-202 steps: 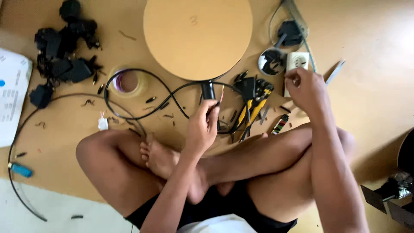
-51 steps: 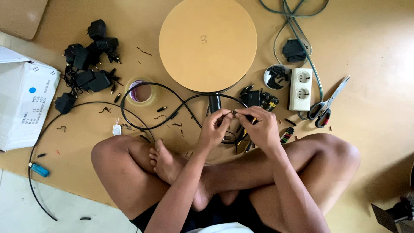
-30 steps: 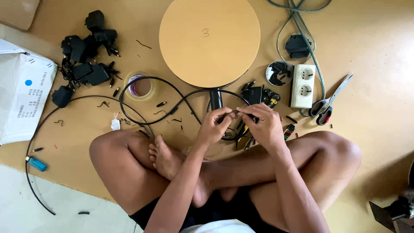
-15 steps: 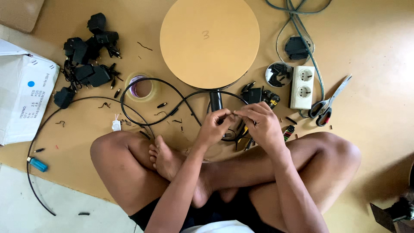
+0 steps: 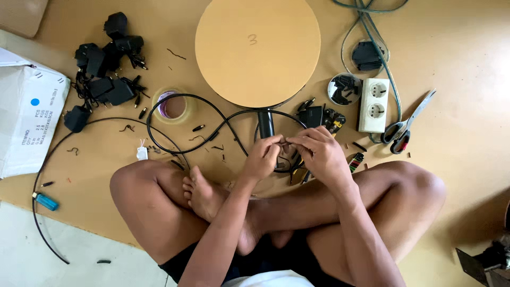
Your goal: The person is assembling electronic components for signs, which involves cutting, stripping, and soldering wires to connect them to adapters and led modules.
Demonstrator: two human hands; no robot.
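I sit cross-legged on a tan floor. My left hand [image 5: 264, 157] and my right hand [image 5: 320, 153] meet in front of my shins, fingertips pinched together on the end of a thin black cable [image 5: 223, 125]. The cable loops away to the left past a roll of tape [image 5: 171, 106]. A black cylindrical piece [image 5: 265, 123] stands just beyond my left hand. Pliers with yellow handles [image 5: 333, 123] and other small tools lie under and beside my right hand.
A round tan disc [image 5: 257, 50] lies ahead. A pile of black power adapters [image 5: 106, 69] is at the far left, beside a white box [image 5: 26, 125]. A white double socket [image 5: 374, 104], scissors [image 5: 406, 130], a blue lighter [image 5: 46, 201] and cut wire bits lie around.
My right hand came back from the socket at the right and joined my left hand on the cable end. In the last second both hands stay nearly still.
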